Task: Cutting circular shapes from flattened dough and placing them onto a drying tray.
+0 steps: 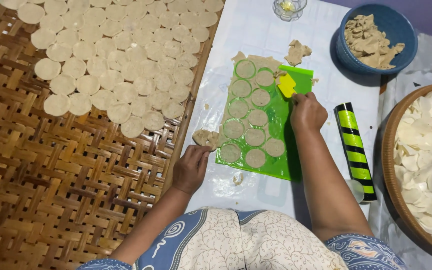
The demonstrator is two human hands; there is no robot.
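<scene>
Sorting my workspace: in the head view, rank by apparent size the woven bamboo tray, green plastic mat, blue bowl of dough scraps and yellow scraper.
1. Woven bamboo tray
2. Green plastic mat
3. Blue bowl of dough scraps
4. Yellow scraper, in the right hand

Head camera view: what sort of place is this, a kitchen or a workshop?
Probably a home food-making spot on the floor: dough rounds are laid out on a woven bamboo mat, the right hand works a yellow scraper on a green sheet, and a blue bowl holds scraps.
</scene>
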